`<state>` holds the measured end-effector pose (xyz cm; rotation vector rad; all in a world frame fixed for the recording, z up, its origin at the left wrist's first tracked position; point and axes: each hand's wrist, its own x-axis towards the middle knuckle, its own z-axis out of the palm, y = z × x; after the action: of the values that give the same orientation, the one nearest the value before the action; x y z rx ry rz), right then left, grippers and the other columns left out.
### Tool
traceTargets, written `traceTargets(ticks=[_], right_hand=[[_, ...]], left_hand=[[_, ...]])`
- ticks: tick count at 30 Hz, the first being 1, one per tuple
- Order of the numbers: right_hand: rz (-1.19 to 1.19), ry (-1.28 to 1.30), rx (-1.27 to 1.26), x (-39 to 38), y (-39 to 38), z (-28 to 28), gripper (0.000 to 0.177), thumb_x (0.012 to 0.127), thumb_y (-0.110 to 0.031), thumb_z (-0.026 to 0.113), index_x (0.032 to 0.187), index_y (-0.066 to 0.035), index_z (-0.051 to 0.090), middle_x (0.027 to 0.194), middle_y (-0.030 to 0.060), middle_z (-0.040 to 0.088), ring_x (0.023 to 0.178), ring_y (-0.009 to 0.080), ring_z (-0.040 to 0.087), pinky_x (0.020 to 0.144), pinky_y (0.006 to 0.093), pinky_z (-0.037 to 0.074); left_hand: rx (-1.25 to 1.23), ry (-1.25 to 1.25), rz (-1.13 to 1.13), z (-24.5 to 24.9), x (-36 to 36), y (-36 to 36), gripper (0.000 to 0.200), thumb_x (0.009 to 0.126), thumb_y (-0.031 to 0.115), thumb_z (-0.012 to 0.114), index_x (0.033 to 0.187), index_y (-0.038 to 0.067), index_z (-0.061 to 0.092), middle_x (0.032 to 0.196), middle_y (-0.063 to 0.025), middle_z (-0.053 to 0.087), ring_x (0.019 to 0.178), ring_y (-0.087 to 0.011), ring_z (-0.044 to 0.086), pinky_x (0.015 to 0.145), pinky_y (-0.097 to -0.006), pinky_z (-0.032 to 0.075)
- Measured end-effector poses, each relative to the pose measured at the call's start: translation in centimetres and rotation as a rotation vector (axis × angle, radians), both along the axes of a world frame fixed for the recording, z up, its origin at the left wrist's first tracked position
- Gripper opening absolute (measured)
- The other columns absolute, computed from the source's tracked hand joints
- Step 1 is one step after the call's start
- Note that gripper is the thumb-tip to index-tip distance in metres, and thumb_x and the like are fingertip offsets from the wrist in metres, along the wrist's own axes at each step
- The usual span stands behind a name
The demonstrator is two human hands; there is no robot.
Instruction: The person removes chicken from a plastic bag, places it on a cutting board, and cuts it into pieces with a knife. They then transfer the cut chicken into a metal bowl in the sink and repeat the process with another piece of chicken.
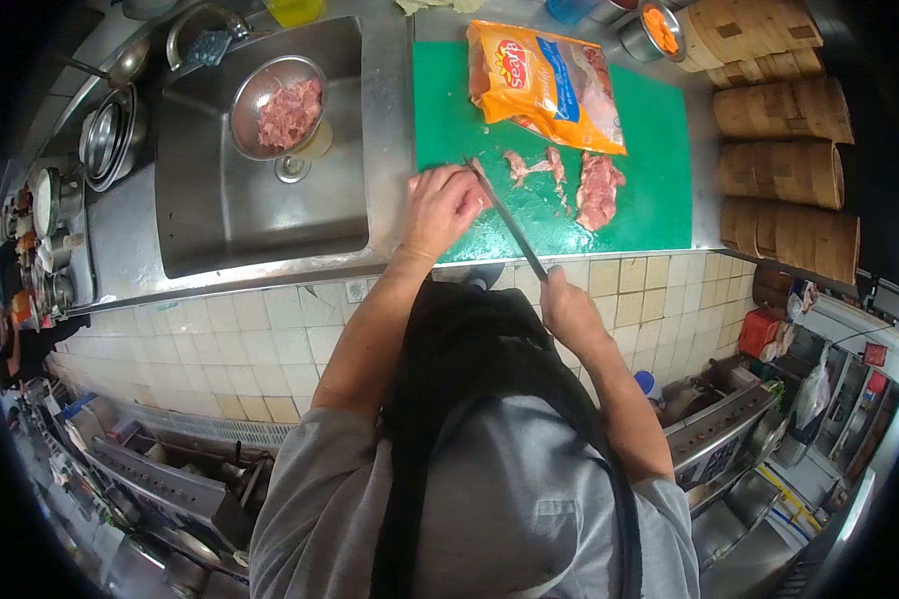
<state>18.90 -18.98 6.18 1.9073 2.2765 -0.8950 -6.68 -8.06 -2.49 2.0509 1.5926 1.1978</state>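
Note:
My right hand is wrapped round the handle of a long knife, whose blade slants up and left over the green cutting board. Beside the blade, at the board's left edge, my left hand has its fingers curled together; what they hold, if anything, is hidden. A piece of raw meat and some trimmed scraps lie right of the knife. Behind them is an orange and clear Seara bag with raw meat showing inside.
To the left is a steel sink with a metal bowl of cut meat in it. Nested bowls stand beyond. Bamboo steamers line the right side, and a container of orange pieces sits at the back.

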Motion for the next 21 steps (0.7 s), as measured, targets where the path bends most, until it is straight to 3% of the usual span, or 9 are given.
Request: traceTargets(ticks=[5, 8, 11, 13, 18, 21], right_hand=[[-0.018, 0.038, -0.079, -0.6, 0.4, 0.0, 0.015, 0.104, -0.012, 0.049, 0.105, 0.002, 0.044, 0.074, 0.0315, 0.067, 0.075, 0.0551, 0.067, 0.066, 0.0646, 0.053], [0.017, 0.085, -0.037, -2.1, 2.7, -2.8, 0.013, 0.102, -0.008, 0.047, 0.106, 0.004, 0.044, 0.077, 0.0332, 0.067, 0.077, 0.0555, 0.068, 0.068, 0.0654, 0.052], [0.031, 0.079, -0.036, -5.3, 7.8, -3.7, 0.011, 0.100, -0.004, 0.046, 0.106, 0.005, 0.045, 0.083, 0.0348, 0.068, 0.082, 0.0557, 0.069, 0.071, 0.0645, 0.053], [0.027, 0.039, -0.029, -6.6, 8.8, -3.0, 0.011, 0.099, -0.004, 0.046, 0.106, 0.005, 0.046, 0.085, 0.0353, 0.068, 0.084, 0.0556, 0.069, 0.073, 0.0642, 0.053], [-0.094, 0.080, -0.253, -0.3, -1.1, -2.1, 0.016, 0.104, -0.013, 0.048, 0.102, 0.002, 0.044, 0.079, 0.0335, 0.068, 0.078, 0.0554, 0.068, 0.069, 0.0632, 0.052], [-0.138, 0.091, -0.262, 0.4, -2.3, -1.0, 0.018, 0.105, -0.016, 0.051, 0.102, 0.000, 0.043, 0.077, 0.0330, 0.067, 0.075, 0.0549, 0.068, 0.067, 0.0635, 0.051]], left_hand=[[-0.021, 0.021, -0.018, 0.3, 0.0, 0.1, 0.028, 0.078, 0.015, 0.079, 0.105, 0.013, 0.071, 0.115, -0.0043, 0.070, 0.106, -0.0277, 0.067, 0.094, -0.0442, 0.047], [-0.019, 0.001, -0.012, -0.2, 0.0, 0.3, 0.028, 0.077, 0.014, 0.079, 0.104, 0.013, 0.071, 0.114, -0.0043, 0.071, 0.106, -0.0277, 0.067, 0.094, -0.0434, 0.048], [0.040, -0.005, 0.005, -0.8, 0.1, 0.3, 0.029, 0.077, 0.013, 0.080, 0.105, 0.014, 0.070, 0.111, -0.0044, 0.072, 0.104, -0.0277, 0.067, 0.093, -0.0427, 0.048], [0.025, 0.022, 0.015, 0.4, 0.1, 0.0, 0.025, 0.078, 0.010, 0.078, 0.099, 0.014, 0.066, 0.102, 0.0006, 0.071, 0.099, -0.0236, 0.067, 0.089, -0.0409, 0.049], [0.010, 0.034, 0.012, -0.1, -0.1, 0.1, 0.028, 0.081, 0.016, 0.079, 0.107, 0.013, 0.068, 0.106, -0.0008, 0.070, 0.104, -0.0243, 0.066, 0.092, -0.0407, 0.047], [0.020, 0.107, 0.187, 1.5, 0.1, 0.0, 0.032, 0.084, 0.024, 0.079, 0.110, 0.010, 0.069, 0.117, -0.0064, 0.069, 0.111, -0.0286, 0.064, 0.095, -0.0440, 0.046]])
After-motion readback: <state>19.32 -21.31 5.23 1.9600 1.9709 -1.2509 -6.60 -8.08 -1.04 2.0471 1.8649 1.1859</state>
